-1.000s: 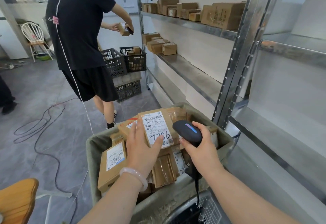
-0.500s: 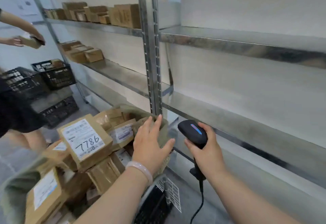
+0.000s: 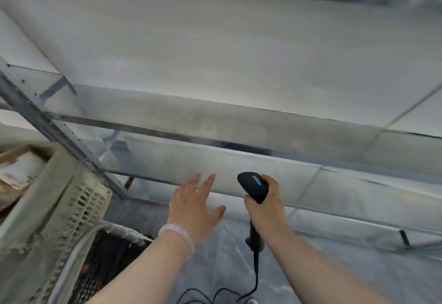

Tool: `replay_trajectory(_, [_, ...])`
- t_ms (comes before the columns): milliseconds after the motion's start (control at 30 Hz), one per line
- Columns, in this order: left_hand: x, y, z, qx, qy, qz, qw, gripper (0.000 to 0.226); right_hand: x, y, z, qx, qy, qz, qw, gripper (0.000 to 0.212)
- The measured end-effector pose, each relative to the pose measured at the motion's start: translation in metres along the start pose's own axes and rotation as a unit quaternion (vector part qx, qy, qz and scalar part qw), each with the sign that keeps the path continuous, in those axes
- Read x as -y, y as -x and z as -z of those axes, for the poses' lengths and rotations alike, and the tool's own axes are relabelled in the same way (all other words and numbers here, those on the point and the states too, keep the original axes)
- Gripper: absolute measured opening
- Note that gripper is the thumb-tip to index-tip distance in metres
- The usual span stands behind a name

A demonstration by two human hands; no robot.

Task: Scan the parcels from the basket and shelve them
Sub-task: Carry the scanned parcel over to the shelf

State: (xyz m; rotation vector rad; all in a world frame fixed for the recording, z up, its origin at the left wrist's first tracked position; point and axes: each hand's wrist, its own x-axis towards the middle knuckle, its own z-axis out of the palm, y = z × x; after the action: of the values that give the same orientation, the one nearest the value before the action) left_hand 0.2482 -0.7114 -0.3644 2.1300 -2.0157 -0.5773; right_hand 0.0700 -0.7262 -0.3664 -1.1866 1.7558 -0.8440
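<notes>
My right hand (image 3: pixel 265 205) grips a black corded barcode scanner (image 3: pixel 254 185) upright, its head pointing toward the low metal shelf (image 3: pixel 239 136). My left hand (image 3: pixel 195 204), with a pale bracelet at the wrist, hovers open and holds nothing, just left of the scanner. The basket (image 3: pixel 79 208) with a grey liner is at the far left edge; blurred brown parcels (image 3: pixel 16 172) show inside it at the frame's edge. The shelf boards in front of me are bare.
A slanted metal upright (image 3: pixel 59 133) of the rack runs between basket and shelf. A dark crate (image 3: pixel 105 263) with a pale rim sits below the basket. The scanner cable (image 3: pixel 256 277) loops down to the grey floor.
The view has swung right and down, away from the parcels toward the bare low shelves. My left hand has come off the basket rim and now hangs free. The other person is out of view.
</notes>
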Motion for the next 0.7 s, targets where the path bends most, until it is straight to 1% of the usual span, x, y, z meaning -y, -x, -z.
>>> replay_trajectory(133, [-0.030, -0.031, -0.048, 0.043, 0.003, 0.002, 0.999, 0.081, -0.038, -0.050, 0.021, 0.013, 0.034, -0.058, 0.998, 0.058])
replay_trajectory(267, [-0.046, -0.081, -0.090, 0.072, -0.009, -0.016, 0.997, 0.079, -0.071, -0.111, 0.016, 0.011, 0.037, -0.082, 0.996, 0.064])
replay_trajectory(400, [-0.044, -0.142, -0.135, 0.098, -0.040, -0.029, 0.994, 0.079, -0.100, -0.178, -0.006, 0.013, 0.046, -0.084, 0.995, 0.066])
replay_trajectory(467, [-0.035, -0.173, -0.158, 0.115, -0.056, -0.030, 0.991, 0.079, -0.116, -0.214, -0.020, 0.009, 0.058, -0.088, 0.994, 0.061])
replay_trajectory(567, [-0.023, -0.212, -0.191, 0.120, -0.066, -0.045, 0.990, 0.078, -0.144, -0.263, -0.039, -0.008, 0.075, -0.105, 0.992, 0.041])
replay_trajectory(700, [-0.011, -0.246, -0.230, 0.114, -0.078, -0.067, 0.988, 0.078, -0.181, -0.306, -0.063, -0.025, 0.064, -0.108, 0.992, 0.042])
